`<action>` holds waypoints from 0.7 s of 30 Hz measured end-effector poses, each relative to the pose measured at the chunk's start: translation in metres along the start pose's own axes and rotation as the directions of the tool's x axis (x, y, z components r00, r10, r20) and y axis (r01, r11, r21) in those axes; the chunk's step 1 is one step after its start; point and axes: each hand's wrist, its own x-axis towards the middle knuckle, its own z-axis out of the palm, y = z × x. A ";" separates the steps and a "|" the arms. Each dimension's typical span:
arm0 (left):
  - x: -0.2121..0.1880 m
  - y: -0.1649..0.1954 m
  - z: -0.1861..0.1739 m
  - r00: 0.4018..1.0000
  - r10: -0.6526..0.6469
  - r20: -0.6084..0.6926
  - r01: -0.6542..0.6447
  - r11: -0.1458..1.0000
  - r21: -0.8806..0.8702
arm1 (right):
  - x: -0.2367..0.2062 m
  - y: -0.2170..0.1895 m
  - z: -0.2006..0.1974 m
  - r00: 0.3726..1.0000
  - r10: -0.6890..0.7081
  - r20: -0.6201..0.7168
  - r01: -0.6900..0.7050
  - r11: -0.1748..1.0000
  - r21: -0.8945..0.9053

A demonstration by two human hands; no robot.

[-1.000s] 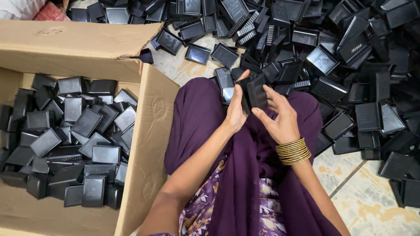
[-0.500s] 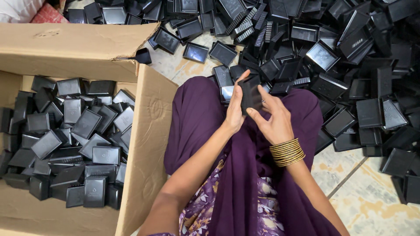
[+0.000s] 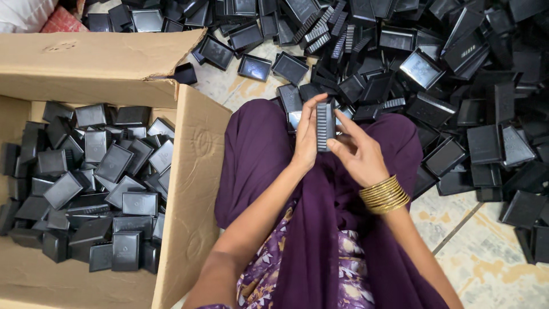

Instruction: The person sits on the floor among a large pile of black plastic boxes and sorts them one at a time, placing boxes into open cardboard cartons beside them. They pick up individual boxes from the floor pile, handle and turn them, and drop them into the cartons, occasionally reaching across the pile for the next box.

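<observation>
Both hands meet over my purple-clad lap around one small black plastic case (image 3: 325, 125), held on edge so its ribbed side faces me. My left hand (image 3: 306, 137) presses flat along the case's left side. My right hand (image 3: 359, 154), with gold bangles at the wrist, pinches it from the right with thumb and fingers. A second black piece (image 3: 290, 103) lies on my knee just behind the left fingers.
An open cardboard box (image 3: 191, 171) at my left holds several black cases. A large heap of black cases and lids (image 3: 452, 74) covers the tiled floor ahead and to the right. Bare patterned tile (image 3: 492, 252) shows at lower right.
The case has been turned from flat to edge-on between my hands. Both hands sit slightly lower and closer together.
</observation>
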 end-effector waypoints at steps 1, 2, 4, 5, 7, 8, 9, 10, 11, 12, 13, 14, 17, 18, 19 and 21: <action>0.000 0.001 -0.001 1.000 0.008 0.005 -0.008 1.000 0.024 | -0.001 0.000 0.002 0.999 0.018 -0.032 -0.020 0.998 -0.066; 0.000 0.002 -0.001 1.000 0.020 0.024 -0.021 0.999 0.029 | -0.002 0.000 0.005 0.998 0.034 -0.061 -0.042 0.990 -0.132; 0.000 0.005 -0.002 0.997 0.043 0.062 -0.046 0.998 0.044 | -0.001 0.001 0.009 0.994 -0.092 -0.064 0.076 0.973 -0.218; 0.000 0.006 -0.003 0.998 0.049 0.050 -0.055 0.992 0.117 | 0.000 0.003 0.010 0.986 -0.154 -0.064 0.133 0.956 -0.260; 0.001 0.007 -0.005 0.998 0.059 0.027 -0.064 0.964 0.258 | 0.003 0.006 0.009 0.997 -0.069 -0.028 0.063 0.982 -0.180; 0.002 0.006 -0.006 0.998 0.069 0.001 -0.068 0.976 0.206 | 0.004 0.008 0.006 1.000 -0.020 -0.011 0.018 0.990 -0.139; 0.003 0.006 -0.007 0.997 0.077 -0.023 -0.073 0.986 0.152 | 0.006 0.010 0.003 1.000 -0.019 0.004 0.020 0.998 -0.059; 0.004 0.005 -0.008 0.996 0.081 -0.046 -0.077 0.992 0.099 | 0.008 0.011 -0.001 1.000 -0.019 0.018 0.018 1.000 0.022; 0.004 0.003 -0.008 0.999 0.035 -0.041 -0.035 0.999 0.006 | 0.009 0.012 -0.004 0.999 -0.018 0.031 0.015 0.995 0.103; 0.004 0.002 -0.008 0.999 -0.009 -0.033 0.006 0.996 -0.087 | 0.009 0.012 -0.005 1.000 -0.006 0.003 0.006 0.999 0.047; 0.004 0.000 -0.008 0.998 -0.054 -0.020 0.049 0.983 -0.178 | 0.009 0.011 -0.005 1.000 0.006 -0.027 -0.006 1.000 -0.009; 0.004 -0.001 -0.007 0.999 -0.045 -0.013 0.042 0.989 -0.143 | 0.008 0.010 -0.004 0.998 0.016 -0.058 -0.019 0.998 -0.063; 0.003 -0.004 -0.004 1.000 -0.024 0.004 0.024 0.998 -0.066 | 0.006 0.003 0.007 0.993 -0.040 -0.114 0.022 0.987 -0.157; 0.003 -0.004 -0.003 1.000 -0.030 0.001 0.030 0.998 -0.056 | 0.005 0.000 0.011 0.991 -0.062 -0.115 0.040 0.982 -0.186; 0.002 -0.003 -0.003 0.999 -0.037 -0.004 0.037 0.998 -0.046 | 0.004 -0.003 0.015 0.990 -0.083 -0.114 0.057 0.975 -0.213; 0.002 -0.002 -0.004 0.999 -0.043 -0.020 0.041 0.998 -0.057 | 0.003 -0.008 0.020 0.987 -0.124 -0.100 0.095 0.961 -0.258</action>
